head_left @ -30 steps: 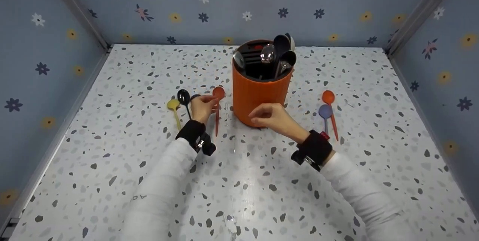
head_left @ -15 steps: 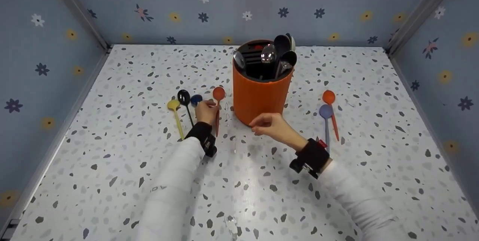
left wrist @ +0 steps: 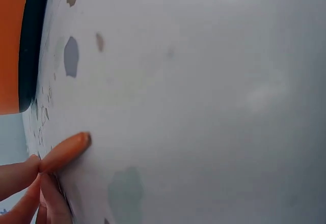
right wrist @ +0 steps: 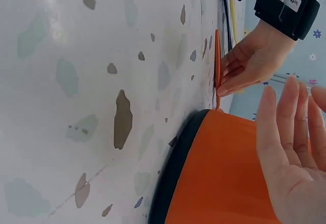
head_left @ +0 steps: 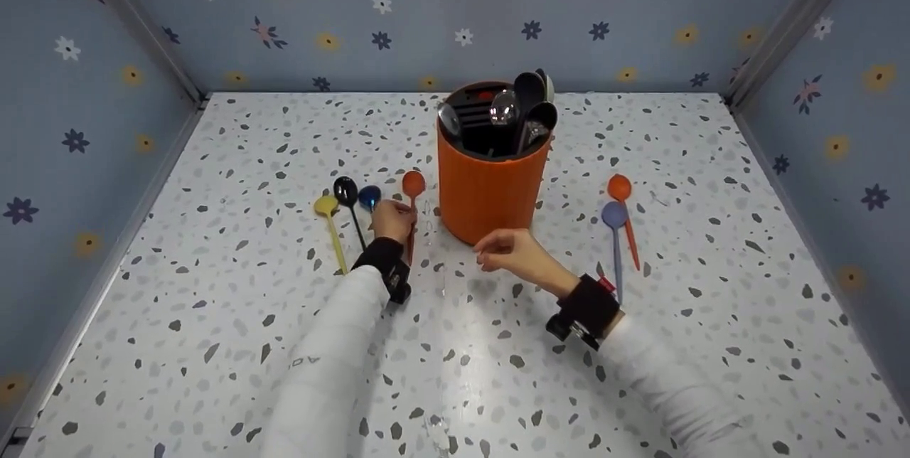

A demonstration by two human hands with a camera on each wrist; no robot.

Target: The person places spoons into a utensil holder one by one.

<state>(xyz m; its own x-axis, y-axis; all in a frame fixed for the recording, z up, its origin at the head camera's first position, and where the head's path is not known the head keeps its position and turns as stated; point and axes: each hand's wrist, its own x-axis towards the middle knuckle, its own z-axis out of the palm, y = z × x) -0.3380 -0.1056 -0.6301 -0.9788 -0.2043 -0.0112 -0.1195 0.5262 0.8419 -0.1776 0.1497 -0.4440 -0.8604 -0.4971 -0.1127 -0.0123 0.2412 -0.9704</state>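
My left hand [head_left: 392,220] pinches the handle of a red-orange spoon [head_left: 413,183] lying left of the orange utensil holder [head_left: 489,195]. In the left wrist view, thumb and fingertips [left wrist: 19,177] meet on that handle [left wrist: 66,150], close over the table. A blue spoon [head_left: 370,195] lies just beyond the left hand, its handle partly hidden by the hand. My right hand [head_left: 517,252] hovers in front of the holder with nothing in it. Its fingers look relaxed and fairly straight in the right wrist view, where the palm [right wrist: 300,183] shows beside the holder.
A black spoon [head_left: 345,190] and a yellow spoon [head_left: 326,205] lie farther left. On the right, an orange spoon [head_left: 619,188] lies partly under a purple spoon [head_left: 614,215]. Black and metal utensils [head_left: 529,92] stand in the holder. Flowered walls [head_left: 455,17] enclose the speckled table [head_left: 455,373].
My left hand has come down to the red-orange spoon's handle and taken hold of it, uncovering the blue spoon's head. My right hand has drawn slightly toward me.
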